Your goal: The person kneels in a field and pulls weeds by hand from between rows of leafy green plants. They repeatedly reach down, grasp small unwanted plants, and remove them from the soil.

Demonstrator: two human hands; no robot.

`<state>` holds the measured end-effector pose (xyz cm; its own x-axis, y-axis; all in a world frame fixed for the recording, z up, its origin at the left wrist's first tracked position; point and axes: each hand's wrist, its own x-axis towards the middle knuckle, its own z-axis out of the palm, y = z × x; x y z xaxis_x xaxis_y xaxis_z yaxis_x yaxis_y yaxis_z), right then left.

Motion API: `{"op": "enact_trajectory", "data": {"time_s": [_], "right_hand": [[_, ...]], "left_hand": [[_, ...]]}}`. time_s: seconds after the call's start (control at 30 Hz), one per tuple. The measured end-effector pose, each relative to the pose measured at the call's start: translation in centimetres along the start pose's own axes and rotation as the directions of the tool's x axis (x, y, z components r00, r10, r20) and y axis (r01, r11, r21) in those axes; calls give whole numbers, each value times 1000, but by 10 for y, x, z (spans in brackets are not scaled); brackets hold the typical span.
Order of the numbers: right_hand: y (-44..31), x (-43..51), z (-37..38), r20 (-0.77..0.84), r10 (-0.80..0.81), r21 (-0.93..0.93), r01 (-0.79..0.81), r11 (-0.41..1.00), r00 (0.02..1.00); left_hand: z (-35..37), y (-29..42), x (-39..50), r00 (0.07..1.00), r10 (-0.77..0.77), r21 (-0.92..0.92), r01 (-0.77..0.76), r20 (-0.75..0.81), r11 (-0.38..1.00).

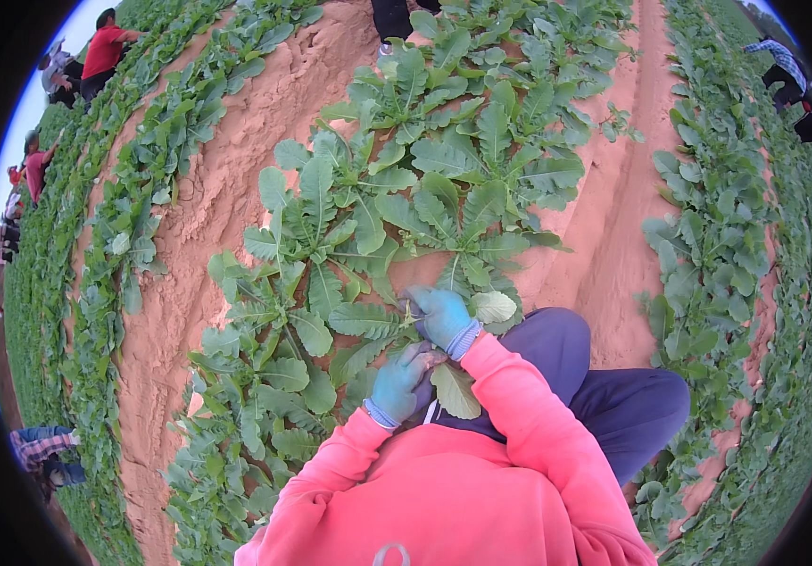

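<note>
Both of my hands wear blue-green work gloves with darker palms and meet low over a leafy green crop plant. My right hand [443, 316] bends over the plant's pale central shoots [409, 318]. Its fingertips are blurred, so whether they grip a shoot cannot be told. Just below, my left hand [402, 380] has curled fingers at the stem end of a leaf [457, 393], which hangs pale underside outward against my lap. Another pale upturned leaf [494, 306] lies just right of my right hand. A broad lobed leaf [365, 320] spreads to the left of my fingers.
Dense leafy plants [317, 255] continue ahead and left along this bed. Bare sandy furrows [172, 304] run on both sides, with more crop rows [717, 247] beyond. My bent knee [643, 410] rests at right. A person's legs [392, 21] stand ahead; several people work farther off.
</note>
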<state>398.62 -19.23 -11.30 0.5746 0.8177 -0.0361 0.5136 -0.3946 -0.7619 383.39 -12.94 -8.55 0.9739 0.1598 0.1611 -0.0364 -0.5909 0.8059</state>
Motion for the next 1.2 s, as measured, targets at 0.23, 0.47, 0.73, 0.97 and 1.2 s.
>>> {"op": "enact_trajectory", "data": {"time_s": [0.23, 0.47, 0.73, 0.97, 1.2], "right_hand": [[17, -13, 10, -153, -194, 13, 198, 980, 969], [-60, -16, -45, -247, -415, 218, 467, 857, 876], [-16, 28, -37, 154, 470, 948, -264, 177, 869], [-9, 76, -12, 227, 555, 763, -500, 410, 801], [-9, 85, -1, -50, 567, 790, -315, 526, 822]], "left_hand": [[10, -25, -21, 999, 41, 38, -41, -5, 998], [32, -58, -27, 759, -636, -894, 373, 141, 246], [22, -51, -19, 825, -564, -765, 390, 42, 513], [18, -52, -25, 968, -210, -36, 207, -134, 978], [13, -38, -9, 940, -179, -76, 164, -290, 984]]}}
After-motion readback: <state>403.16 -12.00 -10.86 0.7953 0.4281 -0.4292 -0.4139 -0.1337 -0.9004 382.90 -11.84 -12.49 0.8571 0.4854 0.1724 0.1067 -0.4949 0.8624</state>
